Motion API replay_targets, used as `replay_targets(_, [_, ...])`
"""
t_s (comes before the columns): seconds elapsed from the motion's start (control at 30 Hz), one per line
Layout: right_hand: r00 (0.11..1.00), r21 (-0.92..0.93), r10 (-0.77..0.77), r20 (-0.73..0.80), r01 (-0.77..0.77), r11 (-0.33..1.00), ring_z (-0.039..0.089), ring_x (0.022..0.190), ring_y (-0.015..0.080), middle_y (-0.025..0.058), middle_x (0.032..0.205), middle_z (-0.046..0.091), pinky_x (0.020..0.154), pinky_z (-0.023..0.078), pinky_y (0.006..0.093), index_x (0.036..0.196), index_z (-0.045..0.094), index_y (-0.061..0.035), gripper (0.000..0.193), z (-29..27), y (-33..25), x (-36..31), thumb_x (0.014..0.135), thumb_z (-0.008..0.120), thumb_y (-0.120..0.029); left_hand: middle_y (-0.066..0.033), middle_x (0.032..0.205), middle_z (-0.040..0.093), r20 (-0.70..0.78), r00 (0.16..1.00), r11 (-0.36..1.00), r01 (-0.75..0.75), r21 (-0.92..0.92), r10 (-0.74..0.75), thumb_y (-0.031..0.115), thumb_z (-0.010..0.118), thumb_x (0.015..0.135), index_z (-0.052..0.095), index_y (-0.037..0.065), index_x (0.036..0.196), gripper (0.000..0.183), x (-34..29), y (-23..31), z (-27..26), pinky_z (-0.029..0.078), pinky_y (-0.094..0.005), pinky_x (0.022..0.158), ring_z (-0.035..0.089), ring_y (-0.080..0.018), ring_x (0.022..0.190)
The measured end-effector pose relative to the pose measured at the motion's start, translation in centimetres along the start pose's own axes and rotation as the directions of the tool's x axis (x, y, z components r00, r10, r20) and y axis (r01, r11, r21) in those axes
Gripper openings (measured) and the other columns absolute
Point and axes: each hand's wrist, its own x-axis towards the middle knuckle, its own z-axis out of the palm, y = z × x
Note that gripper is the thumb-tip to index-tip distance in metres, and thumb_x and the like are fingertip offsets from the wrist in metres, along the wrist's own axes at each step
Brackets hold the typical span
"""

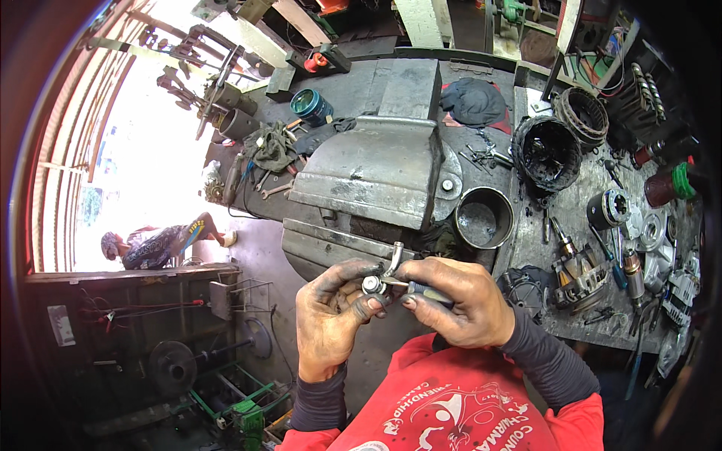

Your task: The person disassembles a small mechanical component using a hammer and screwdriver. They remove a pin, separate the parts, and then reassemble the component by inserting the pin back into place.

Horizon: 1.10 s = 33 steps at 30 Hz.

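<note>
My left hand (pixel 327 319) is blackened with grease and closed round a small metal part (pixel 371 284) with a round, ring-like end. A bent, lever-like metal arm (pixel 396 257) rises between my two hands; whether it belongs to the same part, I cannot tell. In my right hand (pixel 470 301) is a screwdriver (pixel 432 293) with a dark grey handle, its shank pointing left against the metal part. Its tip is hidden among my left fingers. Both hands are held just in front of the jaw of a large bench vise (pixel 361 173).
Right of the vise stand an open metal cylinder (pixel 483 218) and a black, greasy bucket (pixel 547 154). Motor parts (pixel 583 274) and tools crowd the right bench. Rags (pixel 271 146), spanners (pixel 277 189) and a blue tin (pixel 311 107) lie left. Another person (pixel 165 242) is at far left.
</note>
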Motion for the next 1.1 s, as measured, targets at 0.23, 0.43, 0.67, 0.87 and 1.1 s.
replay_targets(0.23, [0.999,-0.037,0.013,0.037,-0.012,0.999,0.073,0.083,0.0351,0.0158,0.099,0.071,0.072,0.057,0.0402,0.126,0.063,-0.0011,0.040,0.0,-0.1,-0.3,0.089,0.075,-0.010,-0.0165,0.109,0.075,0.032,0.999,0.998,-0.002,-0.058,0.004,-0.006,0.078,0.087,0.064,-0.008,0.127,0.043,-0.1,-0.2,-0.4,0.059,-0.0267,0.071,0.073,-0.0182,0.093])
replay_targets(0.43, [0.985,0.199,0.174,0.019,-0.174,0.964,0.069,0.073,0.0278,0.0144,0.094,0.069,0.067,0.054,0.0352,0.127,0.062,0.0008,0.041,0.7,-0.7,-0.5,0.088,0.073,-0.006,-0.0164,0.108,0.073,0.009,1.000,1.000,-0.027,-0.005,0.027,0.005,0.082,0.087,0.065,-0.009,0.127,0.045,-0.1,-0.3,-0.2,0.059,-0.0277,0.069,0.072,-0.0194,0.090])
replay_targets(0.67, [0.995,-0.448,-0.079,0.066,0.100,0.888,0.065,0.076,0.0268,0.0088,0.091,0.060,0.064,0.053,0.0390,0.122,0.065,-0.0058,0.044,-0.6,-3.0,-0.3,0.082,0.079,-0.017,-0.0110,0.127,0.066,0.049,0.993,0.988,-0.111,0.104,0.106,-0.007,0.070,0.090,0.066,-0.005,0.130,0.040,-0.4,0.5,-0.2,0.048,-0.0196,0.066,0.059,-0.0059,0.080])
replay_targets(0.87, [0.984,-0.504,-0.121,0.131,0.171,0.847,0.061,0.071,0.0271,0.0084,0.085,0.057,0.059,0.049,0.0388,0.119,0.068,-0.0048,0.044,-1.8,-4.0,1.2,0.078,0.081,-0.017,-0.0058,0.120,0.066,0.094,0.993,0.988,-0.085,0.126,0.073,-0.002,0.068,0.094,0.067,-0.003,0.130,0.036,-0.5,0.6,-0.1,0.044,-0.0190,0.062,0.057,-0.0047,0.077])
replay_targets(1.1, [0.967,-0.515,-0.106,0.232,0.215,0.830,0.061,0.071,0.0273,0.0080,0.085,0.055,0.059,0.049,0.0389,0.118,0.068,-0.0067,0.041,-3.3,-4.4,2.3,0.080,0.079,-0.019,-0.0066,0.118,0.068,0.108,0.992,0.990,-0.084,0.110,0.072,0.002,0.067,0.098,0.061,-0.004,0.137,0.040,-0.8,0.4,-0.1,0.049,-0.0197,0.069,0.064,-0.0093,0.088])
